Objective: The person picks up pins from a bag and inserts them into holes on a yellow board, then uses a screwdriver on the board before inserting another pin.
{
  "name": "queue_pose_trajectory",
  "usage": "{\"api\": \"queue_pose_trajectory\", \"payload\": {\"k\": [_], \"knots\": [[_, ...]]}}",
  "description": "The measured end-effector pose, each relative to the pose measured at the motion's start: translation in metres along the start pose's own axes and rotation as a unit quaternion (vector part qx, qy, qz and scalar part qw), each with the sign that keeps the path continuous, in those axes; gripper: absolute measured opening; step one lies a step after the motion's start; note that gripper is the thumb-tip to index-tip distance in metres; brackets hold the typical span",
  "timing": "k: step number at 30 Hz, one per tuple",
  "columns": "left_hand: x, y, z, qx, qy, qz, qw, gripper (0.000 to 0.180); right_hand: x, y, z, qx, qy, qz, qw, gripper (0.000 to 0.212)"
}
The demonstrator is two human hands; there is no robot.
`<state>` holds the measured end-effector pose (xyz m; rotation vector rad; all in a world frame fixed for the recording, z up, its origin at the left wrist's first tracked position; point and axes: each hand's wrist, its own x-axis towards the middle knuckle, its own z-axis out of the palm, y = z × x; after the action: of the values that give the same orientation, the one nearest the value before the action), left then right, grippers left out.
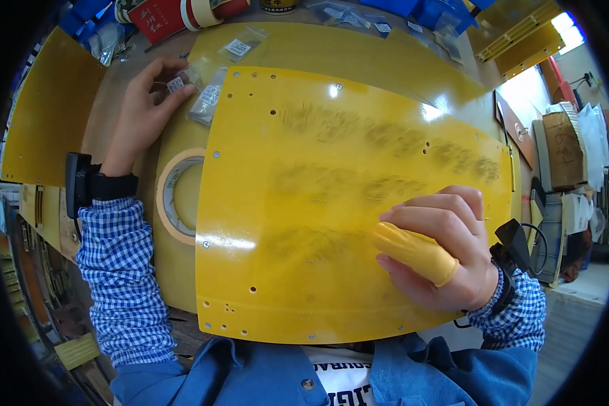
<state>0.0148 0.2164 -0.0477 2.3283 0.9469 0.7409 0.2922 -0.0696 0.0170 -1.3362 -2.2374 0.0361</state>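
Note:
My left hand (142,111) is closed on a small clear zip bag (176,84) with a white label, pinched between thumb and fingers. Another labelled zip bag (208,101) lies beside it, partly against a glossy yellow panel (304,271). This panel has drilled holes, screws along its edges and dark smudged marks in rows. Over its right part, my right hand (446,237) is curled, one finger wearing a yellow finger cot (416,254). Whatever its fingertips may hold is hidden. The panel covers part of a roll of tape (166,210) on its left.
Beneath lies a larger yellowish sheet (284,47) with another zip bag (242,46) on it. A red box (157,20) and blue bins (446,12) stand at the back. Upright yellow panels (51,115) are on the left; a cardboard box (563,149) is at right.

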Motion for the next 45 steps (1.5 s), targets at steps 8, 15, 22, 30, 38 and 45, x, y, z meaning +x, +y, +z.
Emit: {"api": "queue_pose_trajectory", "payload": {"k": [8,15,22,30,38,45], "knots": [[0.005,-0.014,0.005,-0.078,0.027,-0.019,0.996,0.017,0.001,0.005,0.001,0.012,0.017,0.018,1.0,0.024],[0.006,-0.019,-0.006,-0.074,0.044,-0.007,0.996,0.01,0.015,0.004,-0.005,0.024,0.079,-0.003,0.997,0.033],[-0.002,-0.025,0.025,-0.182,0.061,-0.023,0.981,0.01,0.01,-0.003,0.005,0.049,0.03,0.034,0.998,0.028],[0.001,-0.021,0.021,-0.15,0.063,-0.042,0.986,0.012,0.019,-0.013,0.003,0.047,0.073,0.058,0.995,0.02],[0.001,-0.022,0.024,-0.191,0.075,-0.062,0.977,0.014,0.019,-0.013,0.007,0.057,0.099,0.041,0.993,0.019],[0.001,-0.022,0.024,-0.183,0.058,-0.056,0.98,0.011,0.017,-0.016,0.005,0.075,0.106,0.062,0.99,0.019]]}}
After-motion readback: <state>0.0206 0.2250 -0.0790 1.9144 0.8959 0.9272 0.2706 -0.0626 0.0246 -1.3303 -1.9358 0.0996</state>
